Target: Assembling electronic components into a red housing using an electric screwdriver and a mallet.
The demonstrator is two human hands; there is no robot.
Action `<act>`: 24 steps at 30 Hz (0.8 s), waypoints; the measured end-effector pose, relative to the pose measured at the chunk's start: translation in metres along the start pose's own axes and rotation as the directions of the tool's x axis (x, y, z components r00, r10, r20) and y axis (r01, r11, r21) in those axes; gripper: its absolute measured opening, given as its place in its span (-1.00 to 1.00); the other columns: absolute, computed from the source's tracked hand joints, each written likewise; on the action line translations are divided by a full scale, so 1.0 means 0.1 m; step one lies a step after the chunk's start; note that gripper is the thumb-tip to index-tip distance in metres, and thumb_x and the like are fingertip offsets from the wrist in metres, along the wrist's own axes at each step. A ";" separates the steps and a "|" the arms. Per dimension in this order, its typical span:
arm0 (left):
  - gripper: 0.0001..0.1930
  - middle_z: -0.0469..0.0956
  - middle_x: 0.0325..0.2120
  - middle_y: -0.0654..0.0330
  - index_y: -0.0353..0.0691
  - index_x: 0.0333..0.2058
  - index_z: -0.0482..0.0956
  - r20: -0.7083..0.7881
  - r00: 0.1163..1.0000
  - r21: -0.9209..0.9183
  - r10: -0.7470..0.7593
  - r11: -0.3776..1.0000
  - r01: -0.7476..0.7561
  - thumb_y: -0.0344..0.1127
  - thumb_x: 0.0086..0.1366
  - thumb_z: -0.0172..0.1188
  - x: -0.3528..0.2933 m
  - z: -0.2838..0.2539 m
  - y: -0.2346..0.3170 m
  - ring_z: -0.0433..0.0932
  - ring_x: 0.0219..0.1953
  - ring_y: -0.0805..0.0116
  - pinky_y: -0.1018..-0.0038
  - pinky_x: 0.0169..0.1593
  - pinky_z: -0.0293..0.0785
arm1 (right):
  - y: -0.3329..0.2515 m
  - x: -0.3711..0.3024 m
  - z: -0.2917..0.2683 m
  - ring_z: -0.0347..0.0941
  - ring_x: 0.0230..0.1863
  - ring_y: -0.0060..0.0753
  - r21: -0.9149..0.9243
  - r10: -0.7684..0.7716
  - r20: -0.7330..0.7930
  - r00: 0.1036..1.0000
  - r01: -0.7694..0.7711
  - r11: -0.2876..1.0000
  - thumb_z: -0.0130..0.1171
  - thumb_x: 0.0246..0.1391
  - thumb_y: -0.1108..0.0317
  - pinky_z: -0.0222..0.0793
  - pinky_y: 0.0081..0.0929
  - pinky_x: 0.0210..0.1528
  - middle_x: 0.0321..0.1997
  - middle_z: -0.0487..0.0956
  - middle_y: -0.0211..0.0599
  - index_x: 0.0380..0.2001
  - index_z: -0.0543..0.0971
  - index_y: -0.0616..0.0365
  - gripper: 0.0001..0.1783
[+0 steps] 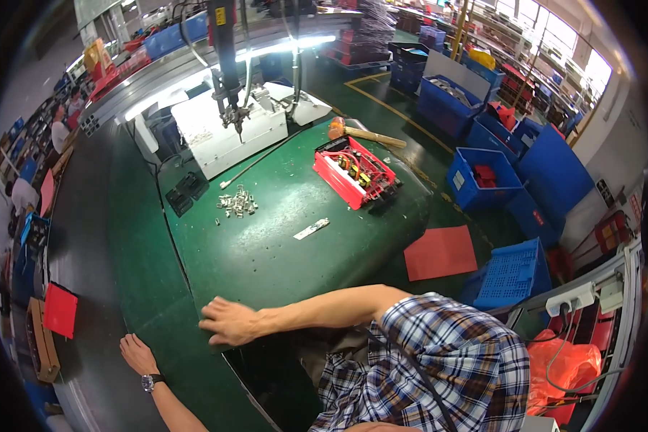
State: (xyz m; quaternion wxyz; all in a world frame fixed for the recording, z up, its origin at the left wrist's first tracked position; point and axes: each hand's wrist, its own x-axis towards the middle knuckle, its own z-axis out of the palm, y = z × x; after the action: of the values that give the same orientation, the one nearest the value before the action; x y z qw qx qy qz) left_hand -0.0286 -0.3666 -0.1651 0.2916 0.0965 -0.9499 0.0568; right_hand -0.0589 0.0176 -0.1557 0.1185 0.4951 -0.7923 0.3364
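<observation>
My left hand [138, 354], with a watch on its wrist, lies at the boundary between the green mat and the dark belt. Its fingers are stretched out and hold nothing. On the near edge of the green bench [266, 266] rests my right hand [230, 322], palm down, fingers apart and nothing in them. Farther off on the bench stands a red open housing [338, 180] with wired electronic parts inside. A heap of small metal pieces [237, 203] and a flat pale strip [311, 229] lie between it and my hands.
At the back stands a white machine [230, 129] with a vertical nozzle head [232, 115]. A mallet [367, 135] and black plastic parts [186, 191] lie on the bench. Blue crates [482, 176] line the right; a red sheet [441, 253] lies below the bench edge. A dark belt [93, 288] runs left.
</observation>
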 end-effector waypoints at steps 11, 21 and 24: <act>-0.81 0.57 -0.37 0.01 -0.24 -0.29 0.61 -0.247 0.969 -0.072 0.027 0.996 -0.046 -0.23 0.31 0.20 0.34 -0.27 0.13 0.59 -0.24 -0.04 0.08 -0.14 0.53 | -0.24 1.15 0.61 0.43 0.01 0.00 -0.003 -0.228 0.162 0.960 0.232 0.973 0.21 0.17 -0.07 0.28 -0.09 0.18 0.00 0.51 -0.10 0.17 0.52 0.10 -0.38; -0.42 0.47 0.12 -0.19 -0.15 0.20 0.45 0.390 0.856 0.079 -0.339 0.939 0.335 -0.18 0.22 0.34 0.98 -0.24 -1.64 0.48 0.17 -0.19 0.08 0.19 0.47 | -0.41 1.26 0.69 0.36 0.17 0.01 -0.002 -0.221 0.355 0.908 0.237 0.972 0.11 0.29 -0.10 0.16 -0.10 0.33 0.13 0.48 -0.02 0.34 0.39 0.09 -0.30; -0.23 0.38 0.23 -0.20 -0.09 0.37 0.25 0.307 0.821 0.226 -0.481 0.875 0.428 -0.21 0.22 0.37 1.45 -0.04 -2.00 0.44 0.24 -0.20 0.05 0.24 0.47 | -0.29 1.25 0.66 0.36 0.16 0.00 0.001 -0.201 0.371 0.907 0.216 0.976 0.13 0.27 -0.09 0.16 -0.10 0.32 0.13 0.47 -0.01 0.34 0.39 0.10 -0.30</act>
State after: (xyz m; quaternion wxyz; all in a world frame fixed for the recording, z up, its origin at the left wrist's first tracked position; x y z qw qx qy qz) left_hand -0.1006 -0.5831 -0.0696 0.1131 0.3504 -0.9290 0.0370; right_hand -0.0840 -0.1215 -0.1279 0.0127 0.6286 -0.7496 0.2070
